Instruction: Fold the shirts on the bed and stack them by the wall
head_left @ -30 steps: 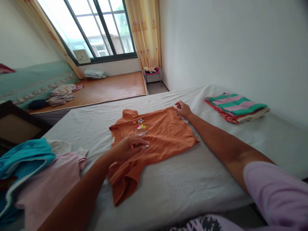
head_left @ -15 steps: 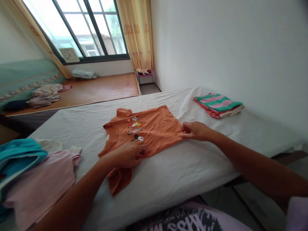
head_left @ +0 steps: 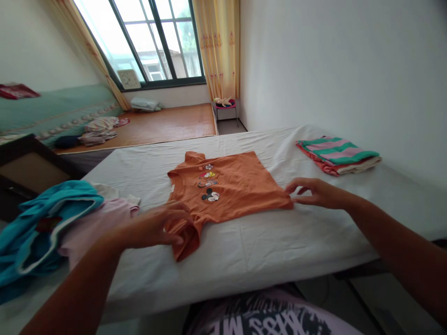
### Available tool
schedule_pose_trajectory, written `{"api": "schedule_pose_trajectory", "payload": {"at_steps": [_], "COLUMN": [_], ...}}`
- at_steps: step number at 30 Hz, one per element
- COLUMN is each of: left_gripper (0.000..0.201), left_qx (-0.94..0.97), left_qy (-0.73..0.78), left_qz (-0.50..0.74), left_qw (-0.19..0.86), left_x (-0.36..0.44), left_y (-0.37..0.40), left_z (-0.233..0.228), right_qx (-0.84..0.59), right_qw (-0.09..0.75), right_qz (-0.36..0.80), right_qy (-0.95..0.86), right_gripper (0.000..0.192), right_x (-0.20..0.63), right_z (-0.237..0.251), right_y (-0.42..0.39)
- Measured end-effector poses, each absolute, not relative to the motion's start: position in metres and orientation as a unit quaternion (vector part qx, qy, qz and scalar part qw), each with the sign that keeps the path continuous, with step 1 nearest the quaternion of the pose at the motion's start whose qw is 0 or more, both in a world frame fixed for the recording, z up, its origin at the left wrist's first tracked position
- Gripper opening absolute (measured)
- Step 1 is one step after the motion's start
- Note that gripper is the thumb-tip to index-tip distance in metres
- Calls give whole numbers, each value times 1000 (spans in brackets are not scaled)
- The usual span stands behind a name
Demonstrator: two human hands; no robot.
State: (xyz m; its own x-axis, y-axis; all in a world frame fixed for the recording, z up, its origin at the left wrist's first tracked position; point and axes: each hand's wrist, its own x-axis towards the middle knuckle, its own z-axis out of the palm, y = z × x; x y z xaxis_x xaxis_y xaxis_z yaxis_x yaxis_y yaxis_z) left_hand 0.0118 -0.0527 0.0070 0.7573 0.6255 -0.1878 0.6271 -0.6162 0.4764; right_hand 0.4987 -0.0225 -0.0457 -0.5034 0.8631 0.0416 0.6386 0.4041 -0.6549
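Observation:
An orange T-shirt (head_left: 233,190) with small cartoon prints lies flat on the white sheet of the bed (head_left: 265,251), neck toward the left. My left hand (head_left: 153,228) pinches the near sleeve of the shirt at its left end. My right hand (head_left: 316,193) holds the shirt's near hem corner at the right, fingers partly spread on the sheet. The far side of the shirt lies smooth.
A folded stack topped by a green and pink striped cloth (head_left: 337,153) sits at the right by the wall. A loose pile with a blue garment (head_left: 45,223) and a pink garment (head_left: 94,218) lies at the left. Beyond are a wooden platform (head_left: 157,125), another bed, a window.
My right hand moved from the shirt's far hem corner to its near corner. My left hand slid from the shirt's chest to the near sleeve. The shirt now lies flatter.

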Motion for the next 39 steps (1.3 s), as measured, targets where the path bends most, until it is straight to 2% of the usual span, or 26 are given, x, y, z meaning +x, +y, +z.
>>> {"api": "schedule_pose_trajectory", "payload": {"at_steps": [3, 6, 11, 17, 20, 23, 26, 28, 32, 34, 39], "left_gripper": [30, 18, 12, 36, 51, 62, 74, 76, 50, 46, 42], "left_qx": [886, 888, 882, 670, 576, 583, 650, 691, 704, 709, 752], "left_qy": [383, 396, 400, 569, 609, 597, 565, 537, 518, 513, 466], "left_qz": [-24, -14, 71, 370, 420, 382, 309, 278, 304, 277, 79], "left_qw": [260, 234, 239, 300, 346, 397, 404, 395, 380, 397, 459], "left_x": [-4, -4, -6, 1, 5, -4, -16, -21, -32, -41, -62], "left_y": [-68, -80, -73, 8, 44, 50, 38, 32, 35, 37, 28], "left_z": [-2, -16, -22, -16, -22, -31, -38, -42, -43, -39, -23], "right_qx": [-385, -363, -340, -513, -594, -611, -562, -521, -476, -452, -437], "right_qw": [165, 180, 189, 354, 409, 418, 382, 367, 371, 349, 181], "right_qz": [270, 241, 304, 421, 426, 440, 463, 444, 379, 383, 421], "right_qy": [-867, -882, -869, -659, -546, -508, -569, -630, -702, -726, -774], "right_gripper": [32, 20, 17, 27, 26, 36, 63, 72, 55, 50, 47], "right_x": [490, 481, 475, 454, 441, 438, 440, 439, 437, 442, 468], "right_z": [-50, -57, -51, -54, -64, -75, -82, -84, -80, -76, -66], "right_y": [-24, -23, -13, 43, 70, 78, 72, 67, 63, 62, 59]}}
